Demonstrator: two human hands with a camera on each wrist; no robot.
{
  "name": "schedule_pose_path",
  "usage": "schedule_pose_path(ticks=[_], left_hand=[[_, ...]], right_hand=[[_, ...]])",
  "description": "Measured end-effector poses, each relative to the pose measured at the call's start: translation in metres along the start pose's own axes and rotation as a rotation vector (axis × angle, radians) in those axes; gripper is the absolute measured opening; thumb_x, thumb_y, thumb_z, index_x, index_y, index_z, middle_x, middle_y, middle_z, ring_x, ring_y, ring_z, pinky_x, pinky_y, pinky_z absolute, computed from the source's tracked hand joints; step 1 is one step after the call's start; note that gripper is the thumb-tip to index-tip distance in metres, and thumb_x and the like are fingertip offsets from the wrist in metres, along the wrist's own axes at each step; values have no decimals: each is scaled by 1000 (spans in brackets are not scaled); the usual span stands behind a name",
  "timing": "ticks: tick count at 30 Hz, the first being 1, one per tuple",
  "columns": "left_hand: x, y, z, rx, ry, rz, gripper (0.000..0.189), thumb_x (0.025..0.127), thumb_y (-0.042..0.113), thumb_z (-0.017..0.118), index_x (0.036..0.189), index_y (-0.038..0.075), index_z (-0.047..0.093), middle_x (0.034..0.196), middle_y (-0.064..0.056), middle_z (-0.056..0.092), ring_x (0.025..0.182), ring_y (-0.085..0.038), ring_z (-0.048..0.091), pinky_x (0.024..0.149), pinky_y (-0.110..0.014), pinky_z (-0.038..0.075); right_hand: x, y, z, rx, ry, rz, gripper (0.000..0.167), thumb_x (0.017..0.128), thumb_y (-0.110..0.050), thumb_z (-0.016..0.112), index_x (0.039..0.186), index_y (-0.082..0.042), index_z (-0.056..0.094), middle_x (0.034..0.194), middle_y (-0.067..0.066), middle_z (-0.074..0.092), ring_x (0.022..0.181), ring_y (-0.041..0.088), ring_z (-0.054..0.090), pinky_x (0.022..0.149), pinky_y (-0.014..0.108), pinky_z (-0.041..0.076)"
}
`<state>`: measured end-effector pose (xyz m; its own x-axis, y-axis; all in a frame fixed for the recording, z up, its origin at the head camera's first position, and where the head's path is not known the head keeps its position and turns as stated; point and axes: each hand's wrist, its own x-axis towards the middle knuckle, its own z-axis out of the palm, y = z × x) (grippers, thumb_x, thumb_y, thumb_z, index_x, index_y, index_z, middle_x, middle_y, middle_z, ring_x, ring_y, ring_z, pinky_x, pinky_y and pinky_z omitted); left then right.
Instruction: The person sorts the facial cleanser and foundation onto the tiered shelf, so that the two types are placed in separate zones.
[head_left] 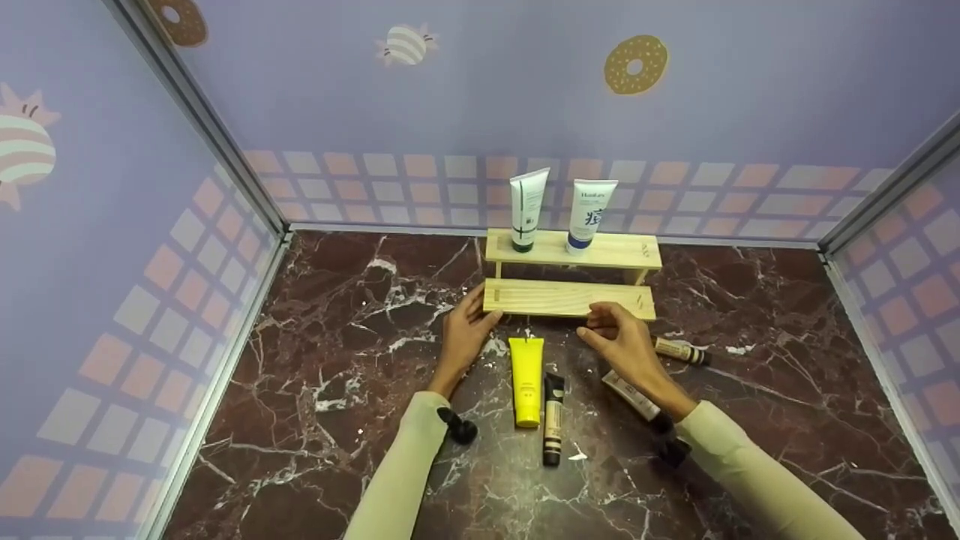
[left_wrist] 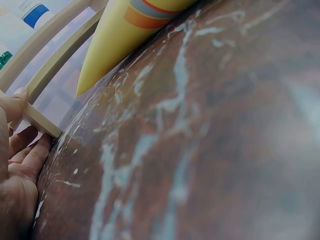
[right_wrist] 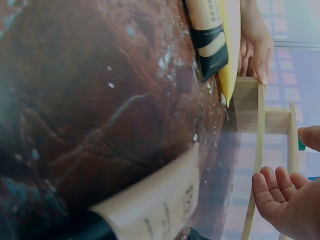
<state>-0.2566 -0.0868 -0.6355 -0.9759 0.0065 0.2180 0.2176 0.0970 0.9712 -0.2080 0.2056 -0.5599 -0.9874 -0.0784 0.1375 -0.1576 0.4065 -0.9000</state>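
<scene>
Wooden rack (head_left: pixel 559 296) near the back edge of the bench (head_left: pixel 315 442): left hand (head_left: pixel 463 334) pinches its end, right hand (head_left: pixel 624 341) loosely spread; level handling should keep the standing tubes (head_left: pixel 528 210) upright.

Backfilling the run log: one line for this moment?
left grip: holds wooden rack, left end; right grip: at lower shelf, contact unclear; upper shelf: two white tubes standing; tabletop: yellow tube lying

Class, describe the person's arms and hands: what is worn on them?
Long, plain, pale cream sleeves leave the left hand and right hand bare. A small black device sits at the left cuff, another by the right cuff.
</scene>
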Motion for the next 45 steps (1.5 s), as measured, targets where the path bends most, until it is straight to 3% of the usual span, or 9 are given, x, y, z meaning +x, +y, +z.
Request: schedule_pose_path(ticks=[12, 29, 45], left_hand=[[1, 1, -1, -11, -1, 7, 67, 103, 15, 81, 162, 2, 53, 153, -24, 63, 141, -36, 64, 114, -51, 55], [1, 1, 0, -13, 4, 0, 67, 102, 15, 82, 162, 3, 54, 151, -24, 64, 140, -35, 65, 113, -48, 56], [1, -2, 0, 15, 12, 11, 65, 103, 13, 81, 161, 2, 55, 150, -25, 65, 138, -35, 66, 113, -49, 56]], right_hand=[[-11, 7, 15, -37, -76, 12, 47, 97, -7, 85, 137, 11, 66, 123, 23, 75, 115, 39, 73, 103, 52, 62], [-24, 11, 36, -56, -178, 24, 45, 98, -14, 85, 135, 7, 70, 123, 21, 76, 111, 36, 75, 103, 53, 61], [-30, 4, 58, -148, -233, 33, 58, 94, -26, 89, 139, 5, 68, 129, 19, 73, 117, 36, 70, 108, 55, 58]])
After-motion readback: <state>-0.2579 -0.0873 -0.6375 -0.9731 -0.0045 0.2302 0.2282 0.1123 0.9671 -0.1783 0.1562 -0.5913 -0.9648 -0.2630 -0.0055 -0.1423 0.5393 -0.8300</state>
